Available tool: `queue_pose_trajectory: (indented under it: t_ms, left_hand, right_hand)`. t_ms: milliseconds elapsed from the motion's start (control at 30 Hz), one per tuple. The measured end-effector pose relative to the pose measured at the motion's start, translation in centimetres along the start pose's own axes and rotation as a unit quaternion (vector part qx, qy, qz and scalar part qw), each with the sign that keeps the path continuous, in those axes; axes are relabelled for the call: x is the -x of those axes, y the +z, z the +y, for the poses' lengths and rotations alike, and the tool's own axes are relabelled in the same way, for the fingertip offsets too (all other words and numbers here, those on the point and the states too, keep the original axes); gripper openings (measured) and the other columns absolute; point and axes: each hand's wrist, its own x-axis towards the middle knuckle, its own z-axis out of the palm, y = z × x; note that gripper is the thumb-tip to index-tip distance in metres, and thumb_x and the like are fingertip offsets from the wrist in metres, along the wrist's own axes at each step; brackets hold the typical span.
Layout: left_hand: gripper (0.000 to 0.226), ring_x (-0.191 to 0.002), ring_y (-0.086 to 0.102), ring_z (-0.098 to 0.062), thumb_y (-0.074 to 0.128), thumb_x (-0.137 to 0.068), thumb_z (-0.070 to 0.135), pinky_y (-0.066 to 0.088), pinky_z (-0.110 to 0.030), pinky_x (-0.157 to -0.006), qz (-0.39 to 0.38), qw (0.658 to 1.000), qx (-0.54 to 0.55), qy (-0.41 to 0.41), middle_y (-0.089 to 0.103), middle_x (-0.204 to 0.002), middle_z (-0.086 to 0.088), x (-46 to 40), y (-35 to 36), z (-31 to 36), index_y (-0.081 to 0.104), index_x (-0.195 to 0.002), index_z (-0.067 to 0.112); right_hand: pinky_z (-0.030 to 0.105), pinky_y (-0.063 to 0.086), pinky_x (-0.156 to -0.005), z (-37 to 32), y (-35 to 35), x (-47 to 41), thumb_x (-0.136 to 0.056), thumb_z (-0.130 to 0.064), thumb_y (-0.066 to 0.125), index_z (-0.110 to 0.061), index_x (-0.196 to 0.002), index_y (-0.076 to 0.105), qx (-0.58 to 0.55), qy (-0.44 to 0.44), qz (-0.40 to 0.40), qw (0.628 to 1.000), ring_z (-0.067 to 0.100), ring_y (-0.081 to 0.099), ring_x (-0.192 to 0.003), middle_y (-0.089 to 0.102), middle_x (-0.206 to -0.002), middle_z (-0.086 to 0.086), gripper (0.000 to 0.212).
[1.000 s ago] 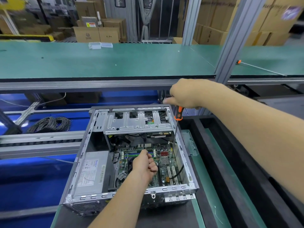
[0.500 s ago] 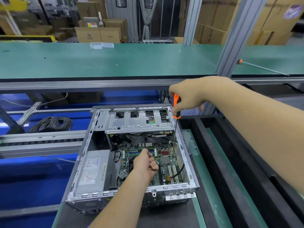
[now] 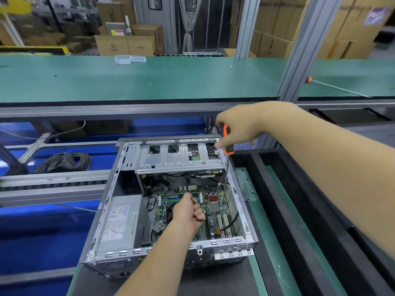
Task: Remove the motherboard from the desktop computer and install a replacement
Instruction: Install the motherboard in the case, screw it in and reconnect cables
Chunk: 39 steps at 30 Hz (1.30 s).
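Head view: drive cage (image 3: pixel 179 157) over motherboard (image 3: pixel 215 210), right fingers (image 3: pixel 222 144) around screwdriver (image 3: pixel 227 139), left fingers (image 3: pixel 197 210) clenched

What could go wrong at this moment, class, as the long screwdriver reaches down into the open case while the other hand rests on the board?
1. The screwdriver has a long thin shaft, gripped high by the right hand; its tip could slip off and gouge the motherboard.
2. The left hand lies curled over the board near the tip, so a slip might hit it.
3. A freed screw could drop among the parts inside the case.
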Motion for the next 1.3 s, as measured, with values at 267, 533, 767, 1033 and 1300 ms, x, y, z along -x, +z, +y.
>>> queue_pose_trajectory:
  t_ms: [267,533,767,1033,1300]
  left_hand:
    - [0.033,-0.043,0.014,-0.011,0.042,-0.102,0.015,0.015,-0.020,-0.036,-0.002,1.000,-0.005,0.004,0.024,-0.053,0.003,0.0,0.0,-0.1,0.038,-0.070,0.014]
    - [0.032,-0.043,0.014,-0.011,0.042,-0.102,0.015,0.016,-0.021,-0.036,-0.004,1.000,-0.006,-0.001,0.024,-0.053,0.003,0.1,0.1,-0.1,0.039,-0.070,0.014]
    - [0.033,-0.038,0.015,-0.010,0.042,-0.102,0.015,0.014,-0.020,-0.035,-0.005,1.000,0.001,0.002,0.024,-0.048,0.004,0.1,0.1,0.0,0.038,-0.069,0.014]
    - [0.033,-0.039,0.016,-0.010,0.043,-0.103,0.016,0.015,-0.021,-0.036,-0.008,1.000,-0.010,0.002,0.026,-0.049,0.004,0.1,0.2,-0.1,0.039,-0.070,0.014]
    - [0.033,-0.039,0.016,-0.010,0.042,-0.101,0.014,0.015,-0.021,-0.036,-0.001,1.000,-0.021,0.006,0.025,-0.049,0.004,0.0,0.2,-0.2,0.039,-0.069,0.014]
  right_hand:
    - [0.032,0.048,-0.054,-0.3,-0.2,0.2,-0.102,-0.046,0.045,-0.015,-0.089,0.055,0.015,0.010,0.009,1.000,0.022,0.064,-0.052,0.059,-0.072,0.001,0.035]
    - [0.033,0.049,-0.057,-0.3,-0.5,0.2,-0.098,-0.053,0.049,-0.012,-0.091,0.056,0.026,0.005,0.023,0.999,0.021,0.065,-0.053,0.062,-0.073,-0.001,0.043]
    - [0.027,0.040,-0.054,-0.1,0.3,0.1,-0.098,-0.055,0.048,-0.012,-0.100,0.057,-0.011,0.019,0.035,0.999,0.009,0.060,-0.047,0.065,-0.065,-0.004,0.044]
    - [0.030,0.051,-0.057,0.5,0.0,0.1,-0.099,-0.052,0.047,-0.010,-0.091,0.059,-0.015,0.023,0.029,0.999,0.019,0.068,-0.050,0.070,-0.067,0.003,0.044]
    - [0.032,0.049,-0.059,0.5,-0.2,0.1,-0.101,-0.051,0.044,-0.008,-0.099,0.057,0.017,0.033,0.018,0.999,0.025,0.066,-0.063,0.067,-0.078,0.007,0.046]
